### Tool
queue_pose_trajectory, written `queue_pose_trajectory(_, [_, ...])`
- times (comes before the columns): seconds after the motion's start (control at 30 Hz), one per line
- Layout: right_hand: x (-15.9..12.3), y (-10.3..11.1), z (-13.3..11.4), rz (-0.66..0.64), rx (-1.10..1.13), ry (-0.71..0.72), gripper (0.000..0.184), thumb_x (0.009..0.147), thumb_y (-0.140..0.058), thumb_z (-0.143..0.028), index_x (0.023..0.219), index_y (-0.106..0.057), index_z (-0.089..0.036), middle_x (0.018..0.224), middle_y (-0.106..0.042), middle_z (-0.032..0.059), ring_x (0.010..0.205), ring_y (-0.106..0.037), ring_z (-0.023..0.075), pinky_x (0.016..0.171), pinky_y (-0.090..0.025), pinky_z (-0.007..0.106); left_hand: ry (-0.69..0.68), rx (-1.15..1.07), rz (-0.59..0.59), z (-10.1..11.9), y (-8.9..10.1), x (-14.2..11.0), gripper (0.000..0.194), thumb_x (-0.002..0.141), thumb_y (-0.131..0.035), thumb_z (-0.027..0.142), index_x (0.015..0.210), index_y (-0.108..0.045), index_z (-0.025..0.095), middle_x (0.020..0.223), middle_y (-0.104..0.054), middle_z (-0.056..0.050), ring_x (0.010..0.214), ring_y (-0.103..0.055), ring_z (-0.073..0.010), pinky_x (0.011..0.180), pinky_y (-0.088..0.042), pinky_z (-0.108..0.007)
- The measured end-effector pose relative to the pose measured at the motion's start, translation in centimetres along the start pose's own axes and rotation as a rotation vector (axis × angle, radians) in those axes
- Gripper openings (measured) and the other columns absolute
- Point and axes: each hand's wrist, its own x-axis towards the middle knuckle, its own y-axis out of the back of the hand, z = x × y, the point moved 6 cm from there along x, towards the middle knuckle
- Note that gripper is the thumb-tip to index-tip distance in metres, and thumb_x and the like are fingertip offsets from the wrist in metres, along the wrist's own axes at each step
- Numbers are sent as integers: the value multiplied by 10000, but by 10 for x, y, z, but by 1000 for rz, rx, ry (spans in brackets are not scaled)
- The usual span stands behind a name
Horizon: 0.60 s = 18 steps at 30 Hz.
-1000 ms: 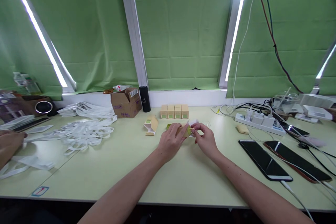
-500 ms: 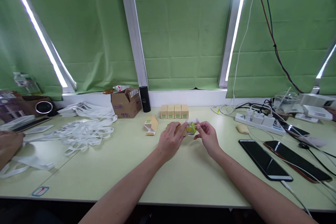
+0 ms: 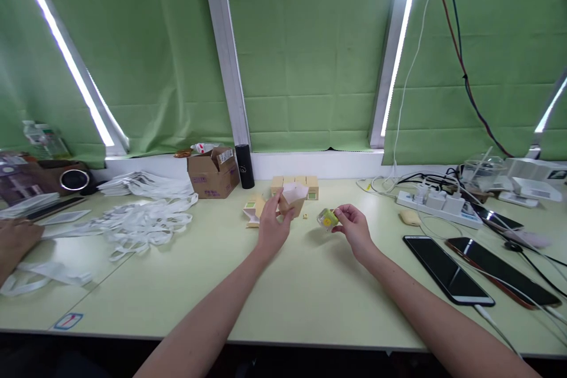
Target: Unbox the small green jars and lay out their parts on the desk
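Note:
My left hand [image 3: 273, 225] is closed on a small brown cardboard box [image 3: 292, 204] whose white-lined flap stands open. To its right, my right hand [image 3: 353, 228] pinches a small see-through bottle-like item with a green and yellow label [image 3: 328, 220], held tilted above the table. Just left of my left hand sits another small opened cardboard box [image 3: 254, 208]. A row of small closed boxes [image 3: 312, 186] stands behind, partly hidden by the box I hold. Between my hands a tiny tan piece [image 3: 305, 217] lies on the table.
At left are white straps [image 3: 150, 221], a larger carton [image 3: 213, 174], a black cylinder [image 3: 244, 166] and another person's hand [image 3: 18, 245]. At right lie a phone [image 3: 447, 269], a second phone [image 3: 505, 271], a power strip [image 3: 438, 207] and loose cables.
The green-labelled item has come out of the cardboard box. My left hand moved left with the box, its flap now raised; my hands are further apart. A tiny piece now shows on the table.

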Motion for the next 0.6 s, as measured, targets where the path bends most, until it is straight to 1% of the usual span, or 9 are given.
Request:
queue_pose_trajectory(0.07, [2,-2,4,-43,-86,23,530,629,-841,-674,773,-616,-217,781,-702,36,676,-619,186,545,-533,325,161,-220,4,-12,-2,2,606,920,-693,440,1461,-491,258,1256,-662,-120,1165,-629,-258,824,-620,-353])
queue_pose_trajectory(0.13, [3,-4,9,-95,-181,63,525,670,-800,-697,774,-611,-218,744,-683,28,662,-592,180,562,-489,316,269,-390,9,-22,-6,3,649,891,-722,506,1431,-488,232,1163,-706,-109,1118,-661,-244,851,-613,-351])
queue_pose_trajectory(0.23, [2,-9,14,-183,-320,128,460,777,-724,-668,800,-606,-224,761,-674,24,699,-585,186,627,-456,320,380,-572,7,-32,-11,3,722,855,-743,574,1415,-460,216,1107,-737,-105,1056,-700,-243,891,-617,-394])
queue_pose_trajectory(0.33, [-2,-14,16,-256,-445,161,350,874,-641,-577,849,-603,-230,829,-681,30,751,-595,197,690,-454,335,468,-712,-12,-35,-15,1,744,843,-746,599,1412,-435,234,1154,-735,-118,997,-722,-257,812,-652,-426])
queue_pose_trajectory(0.4, [-5,-16,15,-280,-526,184,284,910,-594,-513,868,-602,-233,844,-676,30,759,-592,199,708,-450,341,499,-796,-9,-35,-16,0,682,855,-742,582,1378,-456,249,1208,-717,-117,988,-726,-258,764,-667,-431])
queue_pose_trajectory(0.47, [-8,-17,13,-296,-600,207,240,927,-563,-466,869,-601,-236,835,-669,27,751,-583,199,710,-442,343,519,-871,-3,-34,-16,0,580,872,-737,553,1306,-500,250,1243,-698,-105,976,-728,-250,729,-674,-430])
queue_pose_trajectory(0.53, [-10,-19,11,-312,-648,223,216,932,-543,-435,861,-600,-239,833,-672,26,746,-582,200,701,-435,339,546,-931,-6,-36,-17,0,480,891,-725,527,1220,-536,233,1238,-694,-100,942,-734,-243,697,-672,-426])
queue_pose_trajectory(0.6, [-12,-21,11,-328,-676,231,196,933,-534,-411,864,-604,-241,843,-681,27,751,-590,202,694,-431,334,583,-979,-29,-38,-18,0,411,920,-693,508,1162,-553,207,1207,-707,-119,904,-746,-251,664,-662,-417])
